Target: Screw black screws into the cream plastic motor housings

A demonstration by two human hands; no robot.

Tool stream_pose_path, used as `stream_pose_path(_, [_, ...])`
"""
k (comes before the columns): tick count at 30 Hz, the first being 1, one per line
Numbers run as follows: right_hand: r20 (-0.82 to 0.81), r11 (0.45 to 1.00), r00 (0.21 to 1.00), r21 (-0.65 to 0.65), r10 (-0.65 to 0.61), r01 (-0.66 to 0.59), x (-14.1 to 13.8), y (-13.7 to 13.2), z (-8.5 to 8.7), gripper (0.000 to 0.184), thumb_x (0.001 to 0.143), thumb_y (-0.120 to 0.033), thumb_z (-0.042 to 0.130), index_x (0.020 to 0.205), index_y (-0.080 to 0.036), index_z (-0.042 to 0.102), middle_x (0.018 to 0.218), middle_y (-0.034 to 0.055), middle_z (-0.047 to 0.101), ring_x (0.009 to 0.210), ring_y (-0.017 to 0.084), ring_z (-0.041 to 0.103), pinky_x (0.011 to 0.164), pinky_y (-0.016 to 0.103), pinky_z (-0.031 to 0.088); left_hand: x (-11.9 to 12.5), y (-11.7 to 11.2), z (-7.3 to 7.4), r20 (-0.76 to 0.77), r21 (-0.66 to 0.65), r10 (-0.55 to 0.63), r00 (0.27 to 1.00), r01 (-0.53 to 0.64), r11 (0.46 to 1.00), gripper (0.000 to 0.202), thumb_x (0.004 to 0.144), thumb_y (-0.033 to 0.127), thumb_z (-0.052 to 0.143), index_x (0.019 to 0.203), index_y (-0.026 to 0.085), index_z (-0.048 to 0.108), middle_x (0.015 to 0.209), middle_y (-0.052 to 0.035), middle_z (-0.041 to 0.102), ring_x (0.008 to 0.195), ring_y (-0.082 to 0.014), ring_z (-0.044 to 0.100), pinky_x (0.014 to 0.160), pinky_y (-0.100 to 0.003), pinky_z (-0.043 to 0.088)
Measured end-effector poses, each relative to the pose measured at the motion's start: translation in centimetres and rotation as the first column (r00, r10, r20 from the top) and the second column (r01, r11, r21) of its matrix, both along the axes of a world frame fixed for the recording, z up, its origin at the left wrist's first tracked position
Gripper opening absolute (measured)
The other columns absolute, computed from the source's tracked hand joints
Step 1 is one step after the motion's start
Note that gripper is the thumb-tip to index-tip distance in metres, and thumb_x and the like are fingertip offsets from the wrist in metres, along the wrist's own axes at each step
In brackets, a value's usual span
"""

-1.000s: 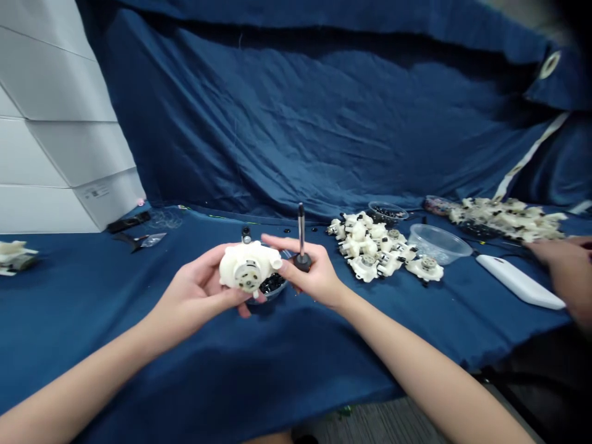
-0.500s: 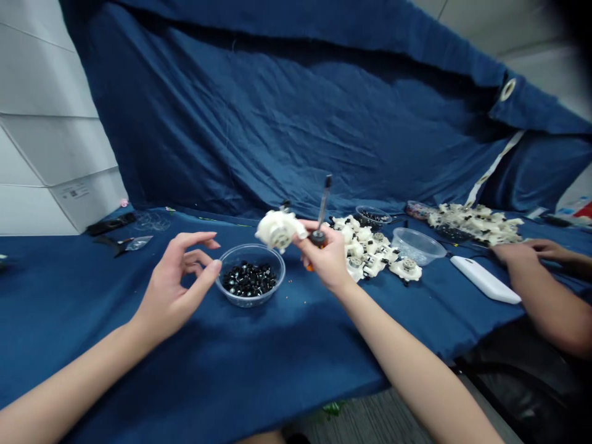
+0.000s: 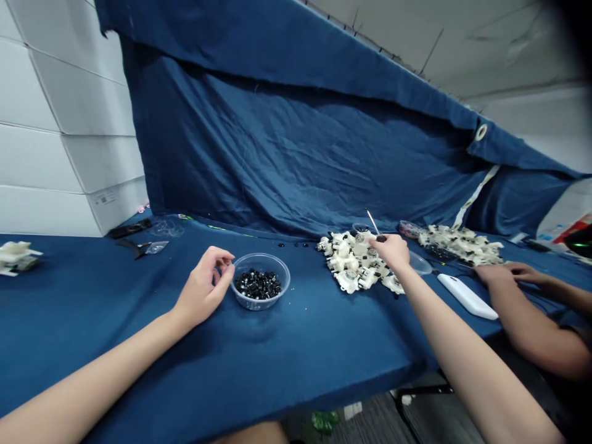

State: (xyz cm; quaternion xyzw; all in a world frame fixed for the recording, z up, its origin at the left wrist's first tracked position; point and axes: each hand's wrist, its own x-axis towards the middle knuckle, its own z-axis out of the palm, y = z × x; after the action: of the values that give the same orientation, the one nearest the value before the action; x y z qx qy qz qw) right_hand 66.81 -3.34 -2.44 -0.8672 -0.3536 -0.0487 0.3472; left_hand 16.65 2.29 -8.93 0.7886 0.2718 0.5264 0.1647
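Observation:
My left hand [image 3: 206, 285] is beside the left rim of a clear plastic bowl [image 3: 260, 303]. Its fingers curl in toward the thumb; whatever may be between the tips is hidden. Small black parts [image 3: 257, 284], some with shiny metal, fill the bowl's bottom. Farther right, my right hand [image 3: 393, 251] is closed around a screwdriver [image 3: 372, 221], whose thin shaft points up and to the left. That hand is over the right side of a pile of white plastic parts [image 3: 348, 262] with grey round pieces. Its fingertips are partly hidden.
A white oblong device [image 3: 467, 296] lies right of my right hand. Another person's arms [image 3: 527, 308] reach in beside a second white-part heap [image 3: 462, 243]. White boxes [image 3: 115, 203] stand at left, near a white part [image 3: 17, 258]. A blue cloth hangs behind.
My right hand has moved right to the pile, and the white part it held is no longer seen in it. My left hand's fingers have drawn closer together. The view has shifted.

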Motion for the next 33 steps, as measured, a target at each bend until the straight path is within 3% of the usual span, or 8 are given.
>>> stream_pose_path(7, [0.088,0.985,0.993,-0.159,0.084,-0.069,-0.5,0.0,0.0,0.032,0.104,-0.043,0.073,0.118,-0.015,0.072,0.111,0.0065,0.074,0.095,0.019,0.072,0.086,0.038,0.063,-0.1,0.3,-0.1,-0.017,-0.036,-0.021,1.000,0.020,0.999,0.007,0.106,0.027,0.057,0.112,0.023,0.060,0.104,-0.0035,0.060,0.085,-0.0164,0.061,0.071,-0.030,0.053])
stream_pose_path(13, [0.339,0.995,0.939,0.047,0.065,-0.086,-6.4,0.3,1.3,0.045,0.103,-0.041,0.071,0.141,-0.020,0.063,0.142,0.0119,0.062,0.116,0.026,0.066,0.100,0.049,0.059,0.0,0.5,-0.3,-0.023,-0.102,0.014,1.000,-0.016,0.995,0.008,0.105,0.028,0.056,0.110,0.022,0.060,0.099,-0.0034,0.061,0.083,-0.0174,0.061,0.072,-0.032,0.052])
stream_pose_path(16, [0.413,0.963,0.895,0.125,0.169,-0.239,-12.0,2.9,-0.5,0.043,0.107,-0.040,0.064,0.144,-0.019,0.058,0.141,0.0121,0.060,0.109,0.023,0.066,0.094,0.044,0.059,-0.1,0.7,-0.5,-0.030,-0.124,0.081,0.996,-0.084,0.989,0.010,0.104,0.029,0.056,0.111,0.022,0.059,0.098,-0.0036,0.062,0.082,-0.0180,0.062,0.073,-0.033,0.052])
stream_pose_path(21, [0.444,0.854,0.781,0.066,0.439,-0.517,-19.3,5.1,-6.4,0.032,0.109,-0.035,0.062,0.135,-0.017,0.064,0.133,0.0102,0.066,0.100,0.019,0.068,0.087,0.038,0.060,-1.3,1.9,-0.6,-0.063,-0.137,0.280,0.958,-0.286,0.948,0.011,0.102,0.026,0.054,0.112,0.023,0.056,0.103,-0.0052,0.064,0.089,-0.0197,0.065,0.079,-0.034,0.056])
stream_pose_path(24, [0.395,0.810,0.749,0.022,0.532,-0.586,-19.9,4.9,-9.1,0.030,0.110,-0.037,0.061,0.133,-0.018,0.067,0.126,0.0084,0.070,0.097,0.018,0.069,0.083,0.035,0.060,-2.9,3.8,-0.3,-0.095,-0.139,0.482,0.871,-0.491,0.860,0.019,0.095,0.020,0.058,0.113,0.023,0.053,0.114,-0.0096,0.062,0.106,-0.0256,0.065,0.096,-0.042,0.057])
stream_pose_path(26, [0.348,0.810,0.764,0.022,0.543,-0.586,-19.4,5.0,-10.0,0.034,0.111,-0.041,0.058,0.136,-0.019,0.067,0.120,0.0078,0.072,0.093,0.018,0.069,0.082,0.035,0.059,-4.6,5.3,0.1,-0.132,-0.135,0.627,0.768,-0.641,0.756,0.027,0.091,0.021,0.064,0.116,0.022,0.053,0.129,-0.0158,0.058,0.126,-0.0344,0.058,0.111,-0.052,0.049])
stream_pose_path(30, [0.202,0.850,0.835,0.017,0.512,-0.526,-18.7,6.0,-10.2,0.041,0.110,-0.050,0.058,0.134,-0.019,0.070,0.097,0.0045,0.072,0.079,0.017,0.067,0.079,0.036,0.057,-9.3,7.7,1.6,-0.271,-0.151,0.811,0.518,-0.855,0.496,0.041,0.088,0.029,0.069,0.123,0.015,0.055,0.140,-0.0285,0.051,0.138,-0.0513,0.047,0.111,-0.067,0.043])
stream_pose_path(33, [0.091,0.870,0.867,0.004,0.491,-0.493,-18.5,6.4,-9.8,0.041,0.108,-0.051,0.061,0.131,-0.019,0.070,0.094,0.0034,0.071,0.079,0.018,0.067,0.080,0.037,0.058,-13.9,8.1,3.7,-0.364,-0.084,0.854,0.373,-0.926,0.369,0.056,0.082,0.028,0.072,0.133,0.013,0.053,0.151,-0.0322,0.045,0.146,-0.0548,0.038,0.116,-0.071,0.035])
